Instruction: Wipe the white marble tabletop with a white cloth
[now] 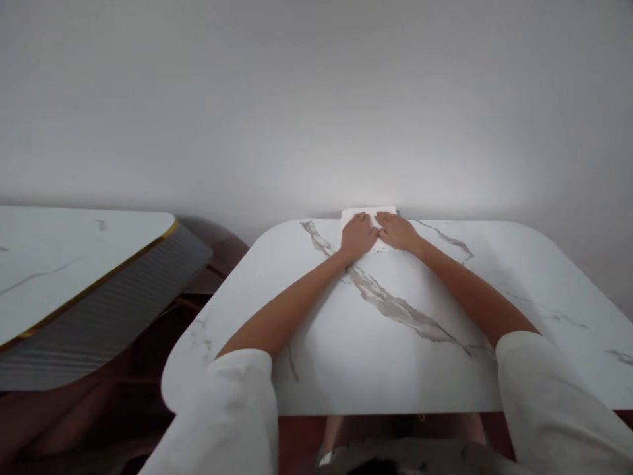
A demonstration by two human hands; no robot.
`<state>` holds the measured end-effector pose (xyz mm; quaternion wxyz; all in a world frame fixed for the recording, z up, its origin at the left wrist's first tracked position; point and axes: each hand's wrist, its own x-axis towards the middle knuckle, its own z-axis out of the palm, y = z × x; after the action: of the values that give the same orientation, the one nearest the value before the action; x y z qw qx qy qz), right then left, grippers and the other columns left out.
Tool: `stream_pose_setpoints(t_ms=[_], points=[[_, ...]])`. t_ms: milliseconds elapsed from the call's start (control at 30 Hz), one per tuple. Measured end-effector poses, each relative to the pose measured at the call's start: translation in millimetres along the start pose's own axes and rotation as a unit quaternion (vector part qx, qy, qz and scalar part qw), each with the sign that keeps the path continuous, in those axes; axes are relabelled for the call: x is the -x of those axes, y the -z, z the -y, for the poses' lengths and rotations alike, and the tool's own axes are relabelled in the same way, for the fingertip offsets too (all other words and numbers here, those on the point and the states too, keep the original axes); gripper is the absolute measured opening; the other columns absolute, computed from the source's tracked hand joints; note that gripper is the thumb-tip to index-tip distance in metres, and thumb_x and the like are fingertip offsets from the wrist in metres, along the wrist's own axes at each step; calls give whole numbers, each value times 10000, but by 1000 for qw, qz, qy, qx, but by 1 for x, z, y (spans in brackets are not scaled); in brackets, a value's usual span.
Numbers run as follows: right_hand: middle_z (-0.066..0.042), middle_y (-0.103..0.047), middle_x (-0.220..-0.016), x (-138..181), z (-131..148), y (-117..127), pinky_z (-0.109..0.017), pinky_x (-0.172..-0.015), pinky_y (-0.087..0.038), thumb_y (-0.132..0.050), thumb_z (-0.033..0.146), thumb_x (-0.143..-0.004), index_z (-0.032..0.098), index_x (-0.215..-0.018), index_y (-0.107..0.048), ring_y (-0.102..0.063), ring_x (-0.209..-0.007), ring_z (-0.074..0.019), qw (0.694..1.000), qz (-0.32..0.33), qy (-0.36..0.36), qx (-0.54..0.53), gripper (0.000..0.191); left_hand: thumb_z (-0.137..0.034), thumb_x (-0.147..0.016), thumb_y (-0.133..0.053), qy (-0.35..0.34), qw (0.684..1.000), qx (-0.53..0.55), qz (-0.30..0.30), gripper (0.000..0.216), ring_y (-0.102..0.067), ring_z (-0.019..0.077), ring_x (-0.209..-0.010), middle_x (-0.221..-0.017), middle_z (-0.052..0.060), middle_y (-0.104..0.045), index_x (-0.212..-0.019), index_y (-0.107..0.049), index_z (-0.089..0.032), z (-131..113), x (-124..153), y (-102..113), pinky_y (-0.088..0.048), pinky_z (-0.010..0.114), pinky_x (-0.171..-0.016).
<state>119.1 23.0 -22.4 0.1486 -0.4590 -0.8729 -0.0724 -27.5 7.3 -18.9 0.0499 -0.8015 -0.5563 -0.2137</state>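
A folded white cloth (350, 214) lies at the far edge of a white marble-patterned table (316, 316), close against the wall. My left hand (359, 234) rests flat on its left part with the fingers stretched forward. On the right part lies my right hand (397, 231), also flat, its fingers pointing forward and inward. The two thumbs meet or nearly meet in the middle. Both arms reach straight out across the tabletop. What lies under the palms is hidden.
To the left stands a second marble-patterned table (74, 264) with a gold trim and a ribbed grey side. A brown rounded chair (212, 244) shows between the tables. Behind both rises a plain pale wall (316, 105).
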Motion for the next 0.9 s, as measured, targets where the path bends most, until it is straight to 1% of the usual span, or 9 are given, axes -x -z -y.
stream_pose_setpoints(t_ms=[67, 167, 267, 367, 500, 633, 800, 900], points=[[-150, -466, -1380, 1, -16, -2, -358, -1083, -292, -363, 199, -865, 45, -1316, -449, -403, -1289, -215, 1000, 3, -19, 4, 484, -205, -854, -397, -19, 1000, -2, 4, 330, -473, 258, -1200, -1206, 173, -563, -1118, -542, -68, -8, -13, -7, -336, 347, -1042], [-160, -464, -1380, 19, -29, 0, -380, -1080, -296, -353, 195, -868, 34, -1322, -439, -406, -1286, -235, 998, -2, -57, 24, 490, -217, -867, -370, -57, 998, 2, 15, 370, -457, 254, -1218, -1235, 171, -556, -1162, -522, -55, -24, -21, -16, -322, 357, -1052], [-181, -439, -1393, 45, -24, 8, -390, -1080, -289, -353, 193, -868, 1, -1329, -424, -392, -1292, -267, 995, -14, -87, 48, 504, -230, -875, -360, -96, 995, 6, 21, 424, -412, 248, -1269, -1321, 175, -499, -1236, -478, -41, -38, -16, -17, -288, 354, -1077], [-187, -432, -1397, 70, -6, 19, -391, -1078, -289, -370, 192, -866, -7, -1328, -423, -387, -1292, -281, 993, -16, -103, 57, 506, -247, -882, -363, -111, 993, 11, 31, 461, -380, 252, -1298, -1367, 184, -454, -1278, -446, -28, -47, 3, -12, -272, 360, -1088], [-200, -438, -1387, 103, 27, 34, -392, -1074, -294, -389, 189, -866, -20, -1317, -428, -390, -1287, -286, 994, -10, -92, 54, 499, -275, -887, -366, -112, 992, 12, 51, 505, -349, 258, -1320, -1390, 200, -421, -1308, -415, -1, -58, 45, 4, -254, 359, -1102], [-205, -445, -1380, 141, 67, 47, -412, -1073, -302, -401, 204, -858, -20, -1316, -428, -390, -1286, -289, 996, -16, -82, 39, 510, -290, -893, -353, -100, 992, 28, 69, 516, -321, 255, -1340, -1411, 186, -399, -1329, -395, -17, -68, 98, 29, -239, 371, -1115], [-198, -440, -1387, 191, 117, 66, -449, -1064, -322, -409, 206, -832, 11, -1323, -432, -380, -1295, -289, 998, -17, -53, 2, 528, -317, -869, -406, -56, 988, 94, 105, 544, -273, 262, -1364, -1446, 167, -352, -1343, -380, -50, -81, 169, 62, -226, 405, -1129], [-183, -426, -1403, 223, 137, 80, -457, -1067, -327, -406, 209, -825, 29, -1336, -423, -367, -1308, -279, 999, -12, -31, -26, 542, -331, -849, -440, -23, 982, 146, 116, 585, -232, 258, -1380, -1472, 146, -313, -1370, -347, -81, -93, 209, 77, -208, 416, -1139]])
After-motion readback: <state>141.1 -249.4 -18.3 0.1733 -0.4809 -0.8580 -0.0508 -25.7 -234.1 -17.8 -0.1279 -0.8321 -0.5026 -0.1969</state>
